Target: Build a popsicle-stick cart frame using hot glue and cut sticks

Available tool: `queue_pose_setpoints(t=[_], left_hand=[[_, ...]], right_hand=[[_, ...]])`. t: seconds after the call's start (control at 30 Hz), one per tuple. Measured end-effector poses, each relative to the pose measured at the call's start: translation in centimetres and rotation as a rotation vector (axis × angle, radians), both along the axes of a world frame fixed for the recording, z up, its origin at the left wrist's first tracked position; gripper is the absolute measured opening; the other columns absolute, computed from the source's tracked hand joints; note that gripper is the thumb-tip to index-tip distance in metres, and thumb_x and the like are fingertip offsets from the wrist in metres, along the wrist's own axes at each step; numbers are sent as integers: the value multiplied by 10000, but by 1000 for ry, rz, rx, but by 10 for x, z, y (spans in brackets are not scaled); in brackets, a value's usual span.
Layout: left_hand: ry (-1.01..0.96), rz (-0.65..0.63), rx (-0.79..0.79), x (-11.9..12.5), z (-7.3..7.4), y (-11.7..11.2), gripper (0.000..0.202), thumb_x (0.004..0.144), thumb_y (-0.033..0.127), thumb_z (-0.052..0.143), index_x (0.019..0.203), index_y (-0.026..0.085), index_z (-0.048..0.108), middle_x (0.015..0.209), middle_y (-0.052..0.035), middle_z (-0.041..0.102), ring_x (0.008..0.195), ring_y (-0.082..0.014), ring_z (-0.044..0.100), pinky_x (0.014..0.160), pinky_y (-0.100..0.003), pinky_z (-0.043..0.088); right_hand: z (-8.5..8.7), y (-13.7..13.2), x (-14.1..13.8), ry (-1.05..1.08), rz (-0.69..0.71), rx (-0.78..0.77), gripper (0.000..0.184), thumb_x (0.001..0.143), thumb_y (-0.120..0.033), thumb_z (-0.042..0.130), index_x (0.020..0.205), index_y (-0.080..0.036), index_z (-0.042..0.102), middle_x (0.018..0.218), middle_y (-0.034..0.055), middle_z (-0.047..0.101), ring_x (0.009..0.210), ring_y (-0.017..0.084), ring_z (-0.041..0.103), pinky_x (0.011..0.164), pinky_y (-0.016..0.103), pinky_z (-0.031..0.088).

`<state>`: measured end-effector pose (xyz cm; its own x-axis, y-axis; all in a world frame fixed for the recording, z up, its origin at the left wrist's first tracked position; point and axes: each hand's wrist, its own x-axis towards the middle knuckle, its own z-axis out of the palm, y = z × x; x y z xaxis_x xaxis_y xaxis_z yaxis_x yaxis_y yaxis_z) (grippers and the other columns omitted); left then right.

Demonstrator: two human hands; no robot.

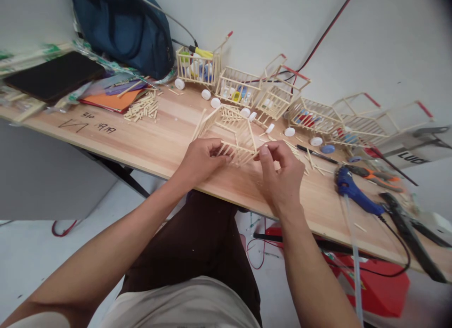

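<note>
A small basket frame of thin wooden sticks (pixel 243 135) stands tilted over the near side of the table, in front of me. My left hand (pixel 205 160) is closed round its lower left side, fingertips among the bars. At the frame's right corner, my right hand (pixel 282 170) pinches a short wooden stick (pixel 260 151) between thumb and forefinger. Whether that stick is joined to the frame I cannot tell. Behind the frame lies a small heap of cut sticks (pixel 230 113), partly hidden by its bars.
Several miniature stick shopping carts (pixel 240 85) with white wheels line the wall. To the right lie a blue glue gun (pixel 356 192), orange-handled pliers (pixel 384 179) and a black clamp-like tool (pixel 411 236). A stick pile (pixel 144 105), black tablet (pixel 54 76) and blue bag (pixel 127 36) are leftward.
</note>
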<state>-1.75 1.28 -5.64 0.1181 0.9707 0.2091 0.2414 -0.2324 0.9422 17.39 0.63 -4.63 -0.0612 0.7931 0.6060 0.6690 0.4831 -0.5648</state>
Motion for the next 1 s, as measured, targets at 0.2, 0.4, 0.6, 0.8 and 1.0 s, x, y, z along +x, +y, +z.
queue_pose_setpoints(t=[0.2, 0.4, 0.6, 0.8, 1.0], left_hand=[[7, -1, 21, -1, 0, -1, 132, 696, 250, 656, 630, 156, 591, 584, 46, 485, 581, -97, 418, 563, -231, 317], [20, 18, 25, -3, -1, -1, 113, 699, 260, 649, 665, 154, 628, 588, 37, 517, 600, -109, 449, 560, -229, 331], [8, 39, 16, -2, 1, -4, 98, 698, 242, 650, 674, 148, 637, 605, 39, 532, 607, -103, 452, 572, -227, 334], [14, 46, 17, -3, 3, -5, 97, 699, 242, 647, 664, 152, 631, 610, 42, 539, 605, -107, 454, 579, -233, 334], [-21, 43, 7, -3, 0, -3, 88, 696, 239, 652, 685, 152, 646, 635, 31, 576, 628, -117, 485, 592, -234, 360]], right_hand=[[1, 0, -1, -4, 1, -6, 212, 926, -385, 518, 809, -221, 583, 725, -8, 641, 680, 143, 594, 678, 283, 437], [2, -1, -1, -31, -15, 4, 216, 929, -362, 512, 780, -221, 581, 708, -12, 646, 664, 139, 590, 676, 281, 439], [2, 1, -3, -20, -2, 71, 101, 902, -304, 551, 848, -224, 581, 763, -11, 630, 704, 142, 584, 660, 283, 425], [5, 4, -3, -16, 43, 79, 91, 893, -300, 552, 843, -229, 580, 802, 0, 623, 734, 150, 568, 661, 294, 427], [7, 3, -2, -1, 27, 51, 104, 891, -310, 570, 834, -226, 591, 767, -11, 626, 710, 146, 565, 658, 291, 424]])
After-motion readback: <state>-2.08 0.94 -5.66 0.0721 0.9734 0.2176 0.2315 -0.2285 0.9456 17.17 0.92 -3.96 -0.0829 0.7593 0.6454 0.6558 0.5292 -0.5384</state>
